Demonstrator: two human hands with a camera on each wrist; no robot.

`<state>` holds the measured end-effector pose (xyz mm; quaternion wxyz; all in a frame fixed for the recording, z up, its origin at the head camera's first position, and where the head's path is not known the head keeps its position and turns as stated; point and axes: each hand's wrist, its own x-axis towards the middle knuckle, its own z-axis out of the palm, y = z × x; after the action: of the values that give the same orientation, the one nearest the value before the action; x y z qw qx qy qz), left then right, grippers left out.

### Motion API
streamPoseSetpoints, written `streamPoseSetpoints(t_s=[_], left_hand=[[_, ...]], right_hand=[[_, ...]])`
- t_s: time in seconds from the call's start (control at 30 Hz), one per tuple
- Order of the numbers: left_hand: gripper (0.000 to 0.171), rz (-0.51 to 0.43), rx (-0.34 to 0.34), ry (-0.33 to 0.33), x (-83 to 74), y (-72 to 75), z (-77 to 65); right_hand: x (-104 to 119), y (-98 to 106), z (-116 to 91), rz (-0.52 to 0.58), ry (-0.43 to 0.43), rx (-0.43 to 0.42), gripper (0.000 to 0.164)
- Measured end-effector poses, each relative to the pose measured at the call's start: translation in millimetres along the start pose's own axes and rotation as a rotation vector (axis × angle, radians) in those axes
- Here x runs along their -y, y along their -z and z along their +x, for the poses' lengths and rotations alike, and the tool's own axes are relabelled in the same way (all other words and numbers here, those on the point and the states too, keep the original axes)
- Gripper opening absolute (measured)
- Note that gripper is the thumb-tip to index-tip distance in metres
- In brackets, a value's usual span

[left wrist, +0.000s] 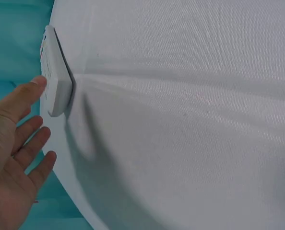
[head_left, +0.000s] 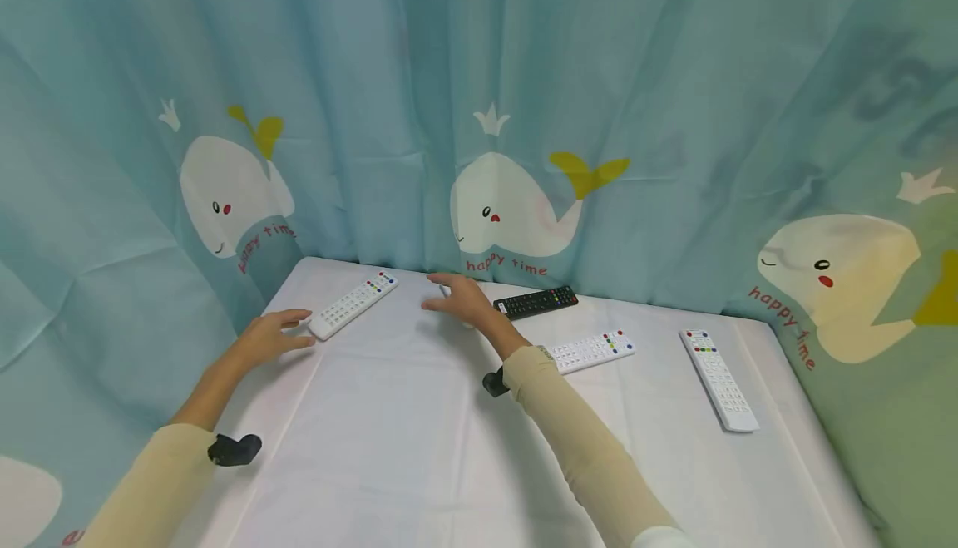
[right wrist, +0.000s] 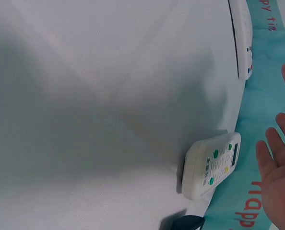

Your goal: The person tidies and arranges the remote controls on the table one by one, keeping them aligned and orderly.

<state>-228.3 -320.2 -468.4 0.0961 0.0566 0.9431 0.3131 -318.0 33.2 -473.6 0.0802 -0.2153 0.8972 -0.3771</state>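
My left hand (head_left: 265, 338) reaches toward the near end of a white remote control (head_left: 352, 307) at the table's far left, fingers spread. In the left wrist view its thumb overlaps the edge of this white remote (left wrist: 58, 76), and the other fingers stay apart from it. My right hand (head_left: 462, 300) is over the back of the table, fingers loosely extended and holding nothing. A small white device (right wrist: 212, 165) with green and yellow buttons lies close by it; in the head view the hand mostly hides it.
Right of my right hand lies a black remote (head_left: 535, 303), with a white remote (head_left: 595, 352) in front, partly behind my sleeve. Another white remote (head_left: 720, 382) lies farther right. A blue curtain (head_left: 389, 199) with whale prints hangs behind the white-covered table (head_left: 359, 465).
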Motion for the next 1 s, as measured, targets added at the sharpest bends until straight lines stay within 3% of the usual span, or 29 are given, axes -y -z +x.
streamPoseSetpoints(t_s=[0.53, 0.8, 1.0], left_hand=[[0.064, -0.039, -0.005, -0.045, 0.8, -8.0, 8.1], [0.061, -0.011, -0.015, -0.061, 7.1, -9.8, -2.0], [0.062, -0.021, -0.032, -0.059, 8.5, -8.5, -4.1]], right_hand=[[-1.3, -23.7, 15.6, -0.051, 0.013, 0.055, 0.065], [6.7, -41.2, 23.8, -0.033, 0.027, 0.055, 0.067], [7.2, -51.7, 30.9, -0.035, -0.027, 0.046, 0.067]])
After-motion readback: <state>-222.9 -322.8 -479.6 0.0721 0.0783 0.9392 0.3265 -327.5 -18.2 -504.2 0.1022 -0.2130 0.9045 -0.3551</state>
